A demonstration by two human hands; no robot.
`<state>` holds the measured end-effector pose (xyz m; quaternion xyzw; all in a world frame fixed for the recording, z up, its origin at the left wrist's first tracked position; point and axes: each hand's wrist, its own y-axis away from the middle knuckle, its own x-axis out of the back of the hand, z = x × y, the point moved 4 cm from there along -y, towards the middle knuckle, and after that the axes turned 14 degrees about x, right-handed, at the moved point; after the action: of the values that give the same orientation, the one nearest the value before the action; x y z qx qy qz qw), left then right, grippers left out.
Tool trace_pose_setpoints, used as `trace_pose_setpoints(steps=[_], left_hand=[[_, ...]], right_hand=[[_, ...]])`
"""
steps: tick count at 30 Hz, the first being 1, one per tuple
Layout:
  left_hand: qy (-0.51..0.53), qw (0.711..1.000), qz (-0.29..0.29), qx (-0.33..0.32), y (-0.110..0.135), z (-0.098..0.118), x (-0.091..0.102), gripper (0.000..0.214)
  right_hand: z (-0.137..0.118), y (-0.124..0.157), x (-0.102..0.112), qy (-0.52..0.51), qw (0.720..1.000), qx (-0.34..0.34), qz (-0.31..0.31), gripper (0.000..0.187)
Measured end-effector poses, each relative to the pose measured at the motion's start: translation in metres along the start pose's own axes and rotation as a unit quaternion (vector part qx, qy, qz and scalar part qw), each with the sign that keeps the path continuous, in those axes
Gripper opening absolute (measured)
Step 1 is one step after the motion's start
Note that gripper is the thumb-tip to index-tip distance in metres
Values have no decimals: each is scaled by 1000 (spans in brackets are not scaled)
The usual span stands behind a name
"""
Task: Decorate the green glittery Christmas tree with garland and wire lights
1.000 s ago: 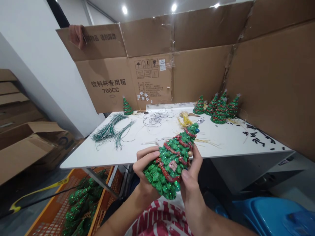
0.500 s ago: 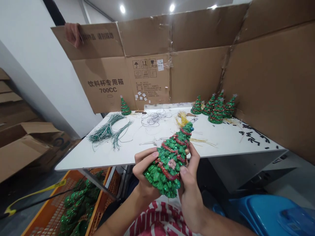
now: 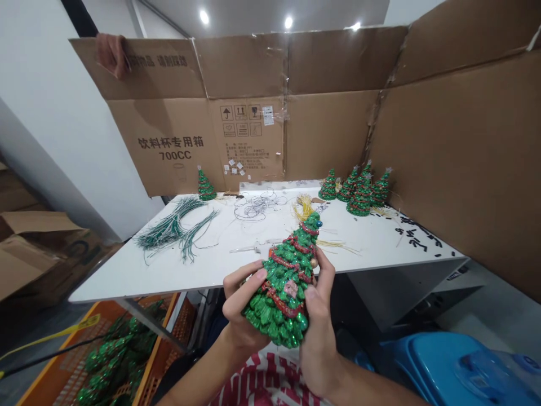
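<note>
Both my hands hold a green glitter Christmas tree ornament [image 3: 285, 293], wrapped in red tinsel garland with small baubles. Its tip leans up and to the right, over the table. My left hand [image 3: 243, 304] cups the tree's left side from below, with the fingers curled across the front. My right hand [image 3: 319, 344] grips the right side, with the thumb on the green surface near a pink patch. The tree's base points down towards me and is partly hidden by my fingers.
On the white table [image 3: 127, 276] lie green wire bundles [image 3: 169, 228], silver wire [image 3: 256, 207], yellow strands [image 3: 302, 207], black bits [image 3: 416, 234] and several small trees [image 3: 359, 194]. A co-worker's hand [image 3: 110, 55] holds the cardboard wall [image 3: 253, 141]. Below are an orange crate [image 3: 127, 349] and a blue plastic bin [image 3: 448, 366].
The whole scene has slid left as my head turned. The tree stands a little more upright in my hands, which keep their hold on it.
</note>
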<state>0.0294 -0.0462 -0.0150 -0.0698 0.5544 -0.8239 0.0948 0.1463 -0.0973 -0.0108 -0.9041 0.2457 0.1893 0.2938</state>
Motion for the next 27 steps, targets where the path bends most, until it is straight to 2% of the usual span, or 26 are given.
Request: trace_pose_setpoints(steps=[7,12,17,22,27], left_hand=[[39,998,-29,45,-11,3,1,45],[35,995,-48,79,-8,-1,0,59],[44,994,-50,91,-7,-3,-1,46],[35,994,-55,84,-8,-2,-1,52],[36,995,-56,81,-6,-1,-2,52]], right_hand=[[3,2,-1,-59,998,-30,2,79],[18,0,9,-101,992,-74,12,81],[27,-4,13,-72,995,-61,29,81],[26,-5,9,-59,997,-55,-2,86],[24,-4,11,-48,998,-48,4,84]])
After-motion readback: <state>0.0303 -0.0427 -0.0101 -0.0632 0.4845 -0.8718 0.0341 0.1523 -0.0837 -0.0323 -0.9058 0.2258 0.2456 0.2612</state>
